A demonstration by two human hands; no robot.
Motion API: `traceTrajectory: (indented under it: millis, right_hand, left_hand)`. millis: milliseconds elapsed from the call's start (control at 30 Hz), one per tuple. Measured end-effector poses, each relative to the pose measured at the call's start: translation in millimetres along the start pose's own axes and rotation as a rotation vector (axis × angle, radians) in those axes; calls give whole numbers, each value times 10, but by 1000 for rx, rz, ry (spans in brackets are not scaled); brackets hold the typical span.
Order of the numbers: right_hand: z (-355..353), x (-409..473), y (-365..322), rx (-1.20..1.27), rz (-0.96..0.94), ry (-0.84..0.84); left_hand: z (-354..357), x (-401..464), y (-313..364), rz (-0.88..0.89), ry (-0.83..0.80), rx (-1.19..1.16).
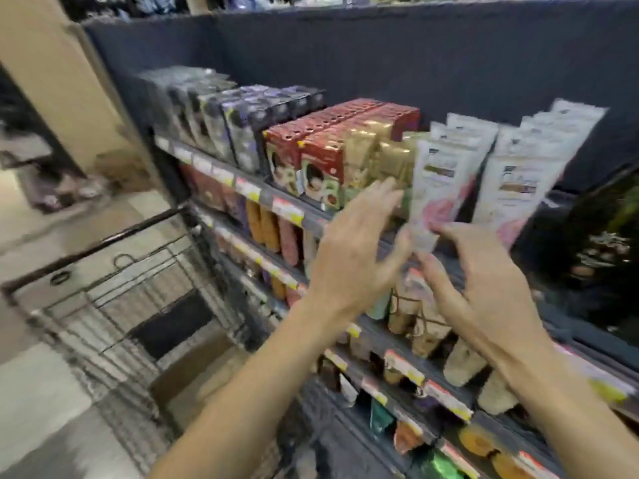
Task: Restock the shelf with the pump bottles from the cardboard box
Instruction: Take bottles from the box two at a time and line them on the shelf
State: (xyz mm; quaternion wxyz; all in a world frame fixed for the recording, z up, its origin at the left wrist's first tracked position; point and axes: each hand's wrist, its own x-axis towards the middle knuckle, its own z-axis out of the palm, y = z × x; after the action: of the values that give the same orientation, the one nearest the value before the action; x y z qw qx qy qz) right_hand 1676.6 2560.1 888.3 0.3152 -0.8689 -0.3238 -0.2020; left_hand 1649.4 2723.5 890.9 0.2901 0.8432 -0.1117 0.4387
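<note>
Both hands are raised at the top shelf, and the frame is blurred by motion. My left hand has its fingers spread and holds nothing, just left of a white tube standing at the shelf's front. My right hand is curled like a claw, with thumb and forefinger on either side of the tube's lower cap. Whether they pinch it is unclear. A brown cardboard box lies low in a wire cart to the left. I cannot make out any pump bottles.
The top shelf also holds dark boxes, red and gold boxes and more white tubes. Lower shelves carry several bottles and tubes behind price tags. A beige pillar stands at the far left beside the tiled floor.
</note>
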Motion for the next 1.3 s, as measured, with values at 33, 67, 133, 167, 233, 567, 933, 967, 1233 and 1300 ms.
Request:
traceTrajectory:
  millis: [33,67,133,167,233,567,933,967,1233,1300]
  right_hand:
    - [299,133,-200,28,-59,-57]
    - [609,246,-408,54,-101,-122]
    - [1290,381,-815,88,-163,-275]
    - [1646,404,-997,89,-181,-355]
    - [2360,377,-1293,45,-232,-510]
    - [5357,-491,-1303,-227,-375,-1210]
    - [7666,-1232,-353,-394,-687,-1597]
    - [7772,-1256,-314,-392,-674,-1648]
    - [8173,-1226,-347,-351,-542,-1930]
    - [8210,-1241,-358,-399,-479,-1970]
  left_hand:
    - [-292,-146,-265,-95,51,68]
    - [-567,-334,-544,-199,85,136]
    - [-1077,-835,-1117,-441,85,267]
    - [-1297,-1132,-1392,-564,57,333]
    - [-1663,-1747,-1875,-778,-61,467]
    - [-1588,-3931,-3196,-1420,-467,536]
    - [281,-5517,-3738,-1899,-712,80]
    - [339,-5594,-3795,-1922,-759,79]
    - [207,-5671,-4280,-2080,-961,-401]
    - [91,-5615,-4380,-2091,-1025,-459]
